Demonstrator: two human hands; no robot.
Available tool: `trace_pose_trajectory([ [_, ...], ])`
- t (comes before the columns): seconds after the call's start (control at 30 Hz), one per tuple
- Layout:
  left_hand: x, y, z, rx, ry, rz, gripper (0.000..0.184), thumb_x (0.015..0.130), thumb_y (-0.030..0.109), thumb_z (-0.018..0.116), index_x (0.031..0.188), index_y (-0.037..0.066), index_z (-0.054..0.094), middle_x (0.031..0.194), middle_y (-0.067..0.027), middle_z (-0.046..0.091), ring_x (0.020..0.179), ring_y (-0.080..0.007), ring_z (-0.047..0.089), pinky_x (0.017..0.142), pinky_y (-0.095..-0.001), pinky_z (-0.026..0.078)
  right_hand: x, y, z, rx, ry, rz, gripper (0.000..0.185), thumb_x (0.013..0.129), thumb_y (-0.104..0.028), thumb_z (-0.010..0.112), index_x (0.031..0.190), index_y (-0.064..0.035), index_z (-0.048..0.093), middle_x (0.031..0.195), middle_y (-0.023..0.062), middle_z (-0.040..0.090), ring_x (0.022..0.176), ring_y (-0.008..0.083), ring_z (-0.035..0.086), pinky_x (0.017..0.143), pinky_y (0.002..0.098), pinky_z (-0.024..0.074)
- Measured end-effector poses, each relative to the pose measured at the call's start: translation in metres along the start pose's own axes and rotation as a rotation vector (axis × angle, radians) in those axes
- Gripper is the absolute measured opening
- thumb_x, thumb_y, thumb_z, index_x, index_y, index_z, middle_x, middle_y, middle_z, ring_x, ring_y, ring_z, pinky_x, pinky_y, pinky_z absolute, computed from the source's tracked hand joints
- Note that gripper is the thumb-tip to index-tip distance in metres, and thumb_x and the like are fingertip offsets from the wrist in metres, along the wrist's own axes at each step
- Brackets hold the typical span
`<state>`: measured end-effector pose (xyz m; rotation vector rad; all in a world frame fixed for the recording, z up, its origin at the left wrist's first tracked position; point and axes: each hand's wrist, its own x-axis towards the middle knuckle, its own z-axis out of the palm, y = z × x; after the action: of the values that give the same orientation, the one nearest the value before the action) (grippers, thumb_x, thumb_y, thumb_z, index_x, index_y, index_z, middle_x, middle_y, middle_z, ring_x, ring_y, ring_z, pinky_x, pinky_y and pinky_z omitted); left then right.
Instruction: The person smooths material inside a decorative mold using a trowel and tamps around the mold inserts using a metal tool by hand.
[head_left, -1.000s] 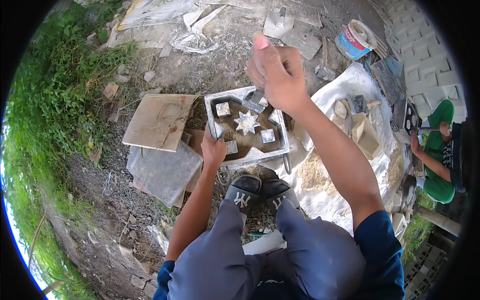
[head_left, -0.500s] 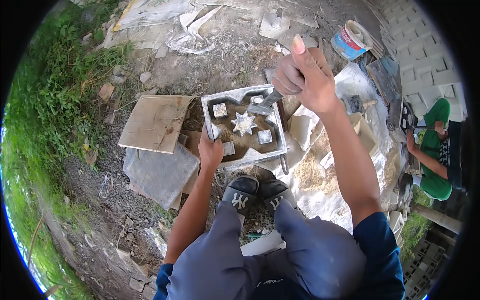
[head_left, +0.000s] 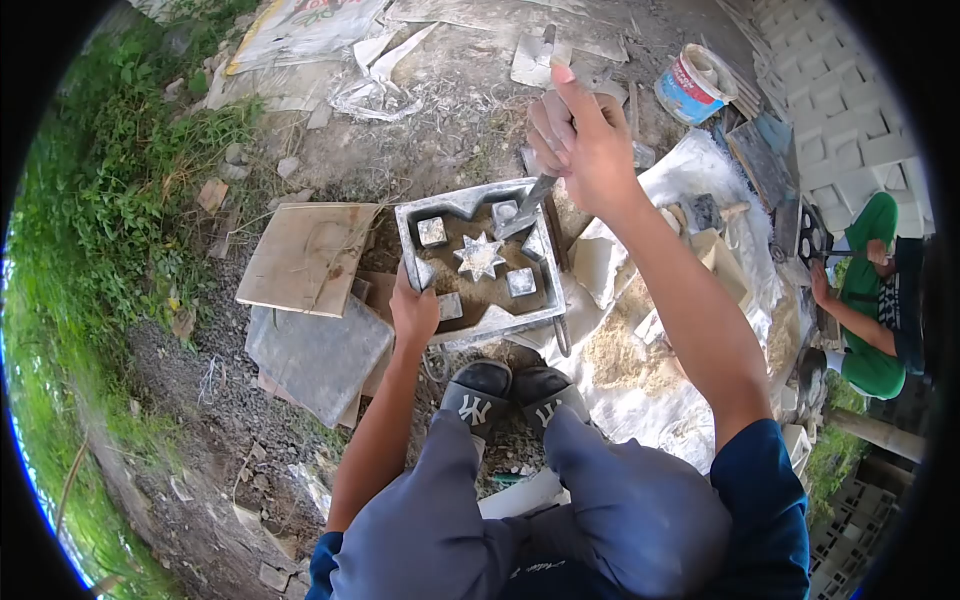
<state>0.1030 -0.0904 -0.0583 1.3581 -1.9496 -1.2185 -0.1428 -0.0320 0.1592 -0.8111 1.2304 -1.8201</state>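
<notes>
Mold [head_left: 500, 328] between boards [head_left: 305, 258], left, and sheet [head_left: 612, 398], right; bucket [head_left: 690, 88] beyond sheet.

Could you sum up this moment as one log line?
left hand: gripping mold edge | right hand: holding tool, lower end at mold | left of mold: board | beyond: bucket

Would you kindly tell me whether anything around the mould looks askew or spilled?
Slightly: beside the mould, the brown board lies askew over the grey slab, edges misaligned. Sandy material lies on the white sheet; whether spilled, I cannot tell.
</notes>
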Motion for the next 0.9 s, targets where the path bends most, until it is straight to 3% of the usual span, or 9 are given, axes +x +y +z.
trace_pose_trajectory([
  [0.13,-0.006,0.011,-0.004,0.039,-0.031,-0.115,0.056,0.085,0.007,0.052,0.141,0.008,0.048,0.117,-0.0272,0.065,0.115,-0.0476,0.057,0.096,-0.0465,0.046,-0.02,-0.03,0.008,-0.176,-0.119,-0.035,0.06,0.102,-0.033,0.054,0.05,-0.0104,0.031,0.046,-0.0009,0.028,0.041,0.0099,0.024,0.041,0.0284,0.0162],
  [0.3,0.001,-0.003,0.003,-0.003,0.01,0.018,0.056,0.085,0.008,0.052,0.141,0.008,0.048,0.118,-0.0272,0.065,0.115,-0.0475,0.057,0.097,-0.0471,0.045,-0.011,0.002,0.0,-0.147,-0.101,-0.01,0.058,0.103,-0.029,0.049,0.051,-0.0098,0.032,0.046,-0.0006,0.028,0.04,0.0092,0.022,0.04,0.0287,0.0159],
  [0.37,-0.008,-0.008,-0.001,0.0,0.004,0.006,0.056,0.085,0.008,0.052,0.141,0.008,0.048,0.118,-0.0271,0.065,0.115,-0.0475,0.057,0.097,-0.0473,0.045,-0.025,-0.015,0.004,-0.031,-0.08,-0.08,0.057,0.101,-0.027,0.057,0.052,-0.01,0.032,0.047,-0.0035,0.031,0.041,0.0077,0.027,0.04,0.0286,0.0201],
  [0.5,-0.005,0.0,-0.001,0.018,-0.009,-0.034,0.056,0.085,0.008,0.053,0.141,0.008,0.049,0.118,-0.0271,0.065,0.115,-0.0483,0.056,0.095,-0.0487,0.046,-0.011,0.03,-0.013,-0.042,-0.183,-0.056,0.058,0.101,-0.03,0.056,0.053,-0.0104,0.031,0.047,-0.0032,0.03,0.041,0.0076,0.027,0.041,0.0281,0.0202],
  [0.53,-0.003,-0.004,0.001,0.023,-0.004,-0.018,0.056,0.085,0.008,0.053,0.141,0.009,0.049,0.117,-0.0274,0.064,0.114,-0.0488,0.056,0.095,-0.0489,0.046,-0.01,0.011,0.003,0.032,-0.034,0.078,0.059,0.102,-0.031,0.056,0.053,-0.0106,0.03,0.049,-0.0043,0.027,0.042,0.0075,0.025,0.041,0.0283,0.0199],
  [0.67,-0.005,0.003,-0.001,0.05,0.007,-0.053,0.056,0.085,0.009,0.053,0.141,0.009,0.049,0.116,-0.0278,0.065,0.112,-0.0492,0.057,0.093,-0.0491,0.046,-0.026,-0.017,0.023,-0.08,-0.004,-0.053,0.059,0.103,-0.036,0.046,0.053,-0.0113,0.029,0.048,-0.0019,0.026,0.04,0.0096,0.025,0.04,0.0289,0.0193],
  [0.77,-0.005,0.006,-0.003,0.03,0.001,-0.051,0.056,0.085,0.01,0.054,0.142,0.01,0.049,0.116,-0.0282,0.065,0.112,-0.0495,0.057,0.093,-0.0496,0.046,-0.006,0.027,0.006,-0.191,-0.095,-0.013,0.061,0.103,-0.038,0.047,0.051,-0.0115,0.029,0.047,-0.0022,0.027,0.038,0.0097,0.024,0.039,0.029,0.0184],
  [0.83,-0.002,0.001,-0.001,0.037,0.012,-0.027,0.056,0.086,0.01,0.054,0.141,0.009,0.049,0.116,-0.0284,0.065,0.113,-0.0496,0.057,0.094,-0.05,0.046,0.002,0.005,0.021,0.007,-0.009,0.08,0.061,0.103,-0.04,0.046,0.052,-0.0111,0.029,0.047,-0.0021,0.027,0.038,0.0097,0.024,0.038,0.0292,0.0176],
  [0.9,-0.004,-0.004,-0.001,0.045,0.006,-0.021,0.055,0.086,0.01,0.054,0.141,0.009,0.049,0.116,-0.0286,0.065,0.113,-0.0498,0.057,0.094,-0.0504,0.046,-0.011,-0.018,0.03,-0.234,-0.117,0.034,0.059,0.103,-0.038,0.045,0.053,-0.0107,0.03,0.047,-0.0017,0.027,0.038,0.0099,0.023,0.038,0.0295,0.0176],
])
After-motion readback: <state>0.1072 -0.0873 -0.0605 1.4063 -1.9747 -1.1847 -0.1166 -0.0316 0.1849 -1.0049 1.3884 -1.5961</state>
